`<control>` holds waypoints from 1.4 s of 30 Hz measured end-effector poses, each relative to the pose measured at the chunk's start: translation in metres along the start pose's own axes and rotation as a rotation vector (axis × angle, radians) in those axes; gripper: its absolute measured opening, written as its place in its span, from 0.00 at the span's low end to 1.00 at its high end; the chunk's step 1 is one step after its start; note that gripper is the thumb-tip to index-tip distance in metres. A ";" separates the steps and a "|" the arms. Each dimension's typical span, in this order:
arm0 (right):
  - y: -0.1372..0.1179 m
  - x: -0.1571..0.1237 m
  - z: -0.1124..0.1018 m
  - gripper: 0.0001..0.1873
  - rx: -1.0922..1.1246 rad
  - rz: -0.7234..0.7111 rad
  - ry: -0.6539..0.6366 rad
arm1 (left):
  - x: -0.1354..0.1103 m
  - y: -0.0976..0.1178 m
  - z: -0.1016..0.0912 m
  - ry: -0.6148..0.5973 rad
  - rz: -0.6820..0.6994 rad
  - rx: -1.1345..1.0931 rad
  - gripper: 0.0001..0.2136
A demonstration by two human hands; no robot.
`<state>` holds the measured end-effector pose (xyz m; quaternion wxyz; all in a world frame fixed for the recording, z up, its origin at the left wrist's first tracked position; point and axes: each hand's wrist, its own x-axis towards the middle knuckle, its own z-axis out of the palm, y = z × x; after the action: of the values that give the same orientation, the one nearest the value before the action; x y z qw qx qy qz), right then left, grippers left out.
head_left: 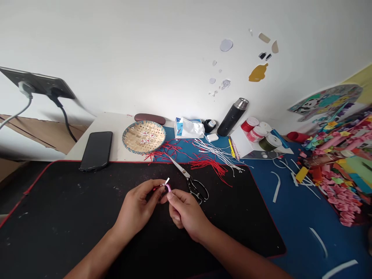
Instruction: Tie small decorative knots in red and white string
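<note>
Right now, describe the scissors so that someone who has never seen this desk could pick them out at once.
Start at the black mat covering the desk's near side. Just beyond the right hand, which with the left hand pinches a small pink piece, lie the scissors. Unlike the loose red strings around them, they have silver blades pointing toward the woven basket, and black handles.

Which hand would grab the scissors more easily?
Probably the right hand: the scissors lie just beside it, handles nearest its fingers. The left hand is farther away, and both pinch the small pink piece.
</note>
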<state>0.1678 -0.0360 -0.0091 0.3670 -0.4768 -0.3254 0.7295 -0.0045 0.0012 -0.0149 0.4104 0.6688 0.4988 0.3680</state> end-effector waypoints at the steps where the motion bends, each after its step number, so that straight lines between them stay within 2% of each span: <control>1: -0.002 0.000 -0.004 0.26 -0.084 -0.024 -0.005 | 0.001 0.001 -0.001 -0.025 -0.040 -0.038 0.10; 4: -0.010 -0.002 -0.017 0.23 -0.404 -0.147 -0.003 | 0.004 0.005 -0.003 -0.140 -0.145 -0.172 0.11; 7: -0.021 -0.004 -0.028 0.17 -0.841 -0.279 0.015 | 0.007 0.008 -0.005 -0.230 -0.188 -0.253 0.12; 10: -0.033 -0.007 -0.035 0.14 -1.152 -0.327 0.003 | 0.009 0.008 -0.007 -0.281 -0.220 -0.269 0.13; 16: -0.045 -0.006 -0.041 0.13 -1.503 -0.397 -0.050 | 0.011 0.010 -0.010 -0.361 -0.254 -0.222 0.13; 20: -0.048 -0.005 -0.039 0.14 -1.675 -0.407 -0.064 | 0.011 0.010 -0.011 -0.331 -0.270 -0.248 0.14; 24: -0.047 -0.004 -0.036 0.14 -1.718 -0.386 -0.070 | 0.009 0.008 -0.008 -0.280 -0.253 -0.216 0.13; 27: -0.046 -0.004 -0.034 0.14 -1.711 -0.354 -0.064 | 0.007 0.005 -0.006 -0.251 -0.170 -0.105 0.11; 30: -0.044 -0.006 -0.033 0.14 -1.654 -0.322 -0.047 | 0.005 0.001 -0.004 -0.196 -0.072 -0.005 0.09; 32: -0.041 -0.008 -0.032 0.14 -1.590 -0.308 -0.050 | 0.005 -0.001 -0.004 -0.137 -0.078 -0.002 0.09; 36: -0.031 -0.015 -0.030 0.14 -1.437 -0.287 -0.047 | 0.007 -0.001 -0.007 -0.005 -0.199 -0.130 0.12; 42: -0.024 -0.014 -0.029 0.16 -1.092 -0.287 0.028 | 0.014 0.003 -0.009 -0.025 -0.295 -0.457 0.14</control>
<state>0.2041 -0.0320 0.0079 0.1667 -0.5580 -0.7124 0.3916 -0.0081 0.0162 -0.0076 0.6059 0.4834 0.4897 0.3992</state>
